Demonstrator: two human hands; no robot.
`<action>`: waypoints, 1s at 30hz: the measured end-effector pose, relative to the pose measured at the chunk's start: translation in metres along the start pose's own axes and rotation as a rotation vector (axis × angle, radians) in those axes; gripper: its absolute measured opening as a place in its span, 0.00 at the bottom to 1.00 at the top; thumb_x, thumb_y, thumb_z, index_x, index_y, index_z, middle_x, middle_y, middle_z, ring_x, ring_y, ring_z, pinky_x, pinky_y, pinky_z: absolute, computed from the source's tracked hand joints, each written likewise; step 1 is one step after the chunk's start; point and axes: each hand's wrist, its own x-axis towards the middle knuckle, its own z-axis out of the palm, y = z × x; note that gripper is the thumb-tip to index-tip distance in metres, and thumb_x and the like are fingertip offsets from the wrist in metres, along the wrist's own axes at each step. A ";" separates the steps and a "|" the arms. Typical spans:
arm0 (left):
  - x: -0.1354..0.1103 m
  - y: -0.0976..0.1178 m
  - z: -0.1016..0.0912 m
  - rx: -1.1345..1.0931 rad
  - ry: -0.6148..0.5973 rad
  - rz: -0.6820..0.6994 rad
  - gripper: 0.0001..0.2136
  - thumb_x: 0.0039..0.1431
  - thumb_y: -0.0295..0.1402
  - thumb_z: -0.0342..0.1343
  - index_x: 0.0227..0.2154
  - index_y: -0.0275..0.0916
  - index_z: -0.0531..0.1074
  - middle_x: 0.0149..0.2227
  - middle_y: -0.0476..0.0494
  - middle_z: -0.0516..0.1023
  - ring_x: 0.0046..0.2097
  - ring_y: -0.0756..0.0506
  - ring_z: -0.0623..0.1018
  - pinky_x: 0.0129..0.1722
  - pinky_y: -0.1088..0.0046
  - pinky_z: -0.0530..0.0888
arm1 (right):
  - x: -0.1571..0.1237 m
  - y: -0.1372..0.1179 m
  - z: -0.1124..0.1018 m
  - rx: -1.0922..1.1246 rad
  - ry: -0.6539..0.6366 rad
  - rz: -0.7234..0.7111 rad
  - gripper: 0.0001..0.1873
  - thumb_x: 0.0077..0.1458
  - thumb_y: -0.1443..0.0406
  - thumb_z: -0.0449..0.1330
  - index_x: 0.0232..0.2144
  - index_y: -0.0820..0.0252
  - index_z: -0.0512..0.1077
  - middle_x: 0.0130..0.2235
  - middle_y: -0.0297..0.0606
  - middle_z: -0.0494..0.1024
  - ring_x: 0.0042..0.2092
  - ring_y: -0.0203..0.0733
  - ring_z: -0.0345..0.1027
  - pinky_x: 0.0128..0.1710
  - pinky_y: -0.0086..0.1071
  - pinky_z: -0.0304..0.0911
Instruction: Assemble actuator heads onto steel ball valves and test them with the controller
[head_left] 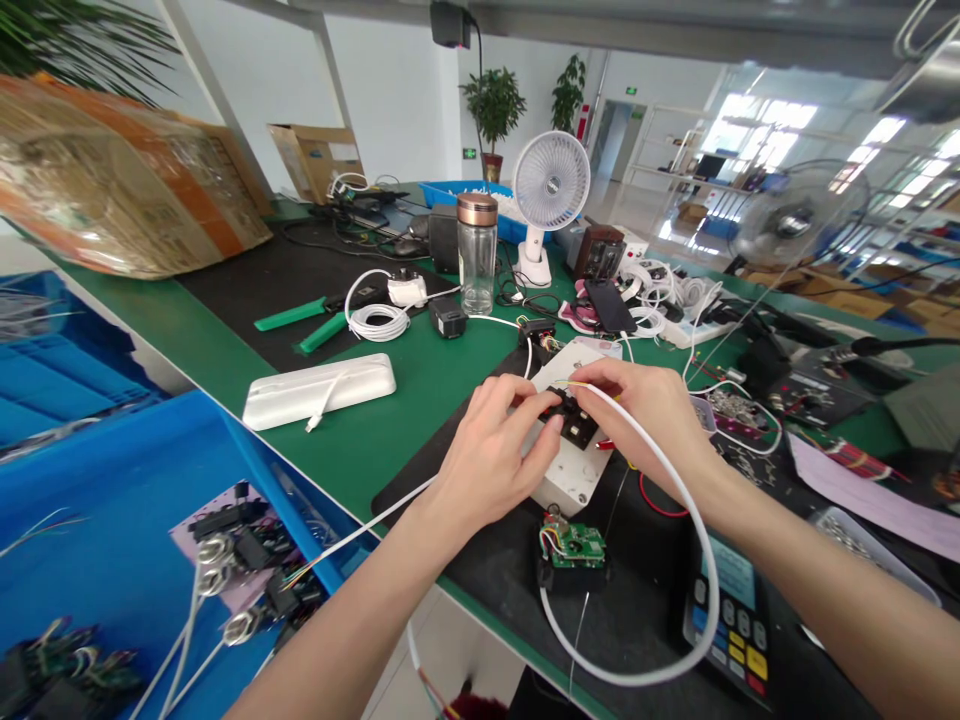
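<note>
Two hands pinch one small black plastic module (571,415) atop a white boxy fixture (574,478) — left hand (491,458) and right hand (646,400) curled shut on it. A white cable (694,520) loops rightward; a green circuit board (576,546) lies just below — near the bench's green front edge (517,640).

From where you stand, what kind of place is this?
Most likely an electronics assembly workshop. Both hands, left hand and right hand, work on a small black part atop a white block; a green circuit board and a blue bin of wired parts sit close by.
</note>
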 end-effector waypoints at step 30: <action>0.046 0.018 -0.016 -0.102 -0.160 -0.256 0.14 0.64 0.30 0.58 0.50 0.46 0.81 0.40 0.44 0.80 0.40 0.43 0.79 0.44 0.64 0.75 | 0.001 0.015 0.007 0.351 -0.068 -0.005 0.09 0.66 0.60 0.61 0.42 0.56 0.79 0.42 0.36 0.84 0.42 0.43 0.79 0.45 0.36 0.73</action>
